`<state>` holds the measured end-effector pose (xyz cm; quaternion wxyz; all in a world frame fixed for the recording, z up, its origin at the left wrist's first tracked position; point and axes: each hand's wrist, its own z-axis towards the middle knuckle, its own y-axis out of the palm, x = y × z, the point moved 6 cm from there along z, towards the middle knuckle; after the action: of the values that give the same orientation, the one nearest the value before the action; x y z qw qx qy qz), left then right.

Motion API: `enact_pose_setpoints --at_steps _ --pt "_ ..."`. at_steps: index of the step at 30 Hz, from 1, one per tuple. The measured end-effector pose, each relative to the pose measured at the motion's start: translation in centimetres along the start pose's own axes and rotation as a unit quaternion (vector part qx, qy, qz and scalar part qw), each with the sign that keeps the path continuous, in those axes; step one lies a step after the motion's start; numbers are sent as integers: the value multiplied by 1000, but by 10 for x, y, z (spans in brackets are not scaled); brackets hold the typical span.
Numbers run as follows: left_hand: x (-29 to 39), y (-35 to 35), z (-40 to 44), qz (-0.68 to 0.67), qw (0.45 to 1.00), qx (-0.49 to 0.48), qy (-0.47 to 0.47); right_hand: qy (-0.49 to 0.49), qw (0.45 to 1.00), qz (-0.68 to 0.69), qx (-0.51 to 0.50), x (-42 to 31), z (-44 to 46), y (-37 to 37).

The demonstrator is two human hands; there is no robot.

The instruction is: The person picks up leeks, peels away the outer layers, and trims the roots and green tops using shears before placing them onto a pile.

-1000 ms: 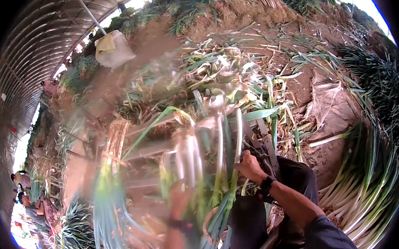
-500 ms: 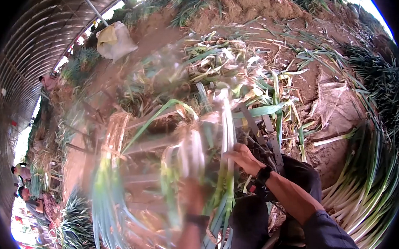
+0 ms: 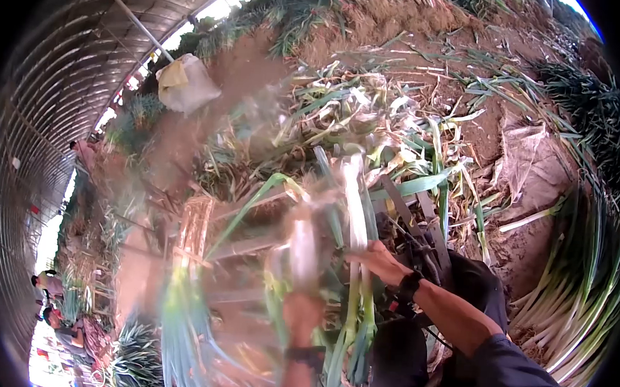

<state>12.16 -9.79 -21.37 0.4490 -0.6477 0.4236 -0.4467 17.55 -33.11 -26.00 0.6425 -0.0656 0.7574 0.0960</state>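
My left hand (image 3: pixel 302 315), blurred by motion, is closed around white-stemmed green onions (image 3: pixel 304 246) whose pale ends point away from me. Just to its right, my right hand (image 3: pixel 385 263) pinches the stem of another green onion (image 3: pixel 357 207), and the green leaves of that one hang down towards my lap. The right fingertips partly cover the stem. Left of both hands, a bundle of green onions (image 3: pixel 186 306) lies with its leaves towards me, its upper end beside a slatted wooden piece (image 3: pixel 194 225).
Beyond my hands spreads a heap of peeled leaves (image 3: pixel 358 104). Metal bars (image 3: pixel 398 199) stand beside my right hand. Many green onions (image 3: pixel 573 302) lie at the right. A pale sack (image 3: pixel 187 84) and other people (image 3: pixel 67 328) are at the left.
The whole view has shifted slightly, with things appearing lower and further right. My left hand is less smeared now. Both hands stay on their green onions.
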Motion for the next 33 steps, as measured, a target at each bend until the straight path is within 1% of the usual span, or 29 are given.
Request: enact_pose_setpoints --at_steps 3,4,7,8,9,10,11,12,13,15,16,19,21,22,23,24,25,26,28,30,31,32,33 --pt "0 -24 0 -121 990 -48 47 -40 994 -52 -87 -22 -6 9" --pt "20 -57 -14 -129 989 -76 22 -35 993 -60 -92 -24 -9 14" --pt "14 -75 -17 -187 982 -30 9 30 989 -68 -125 -45 -17 25" --pt "13 -79 -18 -198 979 -38 10 26 992 -48 -117 -62 -25 33" --pt "14 -82 -20 -196 980 -39 8 21 993 -29 -109 -72 -31 39" --pt "16 -85 -23 -193 980 -40 6 11 994 -23 -108 -59 -21 45" --pt "19 -86 -27 -190 981 -43 3 0 994 -17 -108 -67 -20 53" --pt "20 -82 -26 -158 986 -15 50 28 994 -15 -105 -69 -23 56" --pt "23 -82 -34 -159 983 2 96 40 994 -13 -96 -72 -27 56" --pt "33 -88 -51 -160 968 37 189 65 995 -7 -78 -105 -45 57" --pt "34 -86 -53 -139 970 47 194 12 998 14 -64 -92 -41 58" --pt "23 -70 -54 -142 985 -7 97 -23 998 35 -37 -119 -63 48" --pt "24 -65 -62 -155 980 -24 122 -32 997 72 -18 -146 -82 43" --pt "25 -64 -66 -162 977 -30 137 -70 997 37 -7 -141 -80 40" --pt "23 -60 -70 -168 974 -38 149 -101 994 51 -8 -139 -80 41" --pt "18 -49 -69 -192 967 -20 166 -131 989 64 -9 -139 -81 43" --pt "17 -36 -68 -171 964 -20 203 -160 984 78 -12 -139 -82 44" --pt "25 -39 -74 -151 959 -20 240 -141 983 117 -20 -135 -82 47" --pt "36 -31 -81 -72 963 -109 234 -102 975 194 -34 -129 -80 54" --pt "23 -18 -73 -250 928 -102 256 -92 980 170 -45 -121 -79 48" --pt "13 -11 -68 -336 899 -97 263 -87 982 158 -51 -117 -78 46" --pt "18 -25 -78 -454 849 -144 231 -86 983 157 -48 -123 -83 45" --pt "15 -24 -78 -452 851 -154 217 -90 985 140 -47 -127 -87 44"
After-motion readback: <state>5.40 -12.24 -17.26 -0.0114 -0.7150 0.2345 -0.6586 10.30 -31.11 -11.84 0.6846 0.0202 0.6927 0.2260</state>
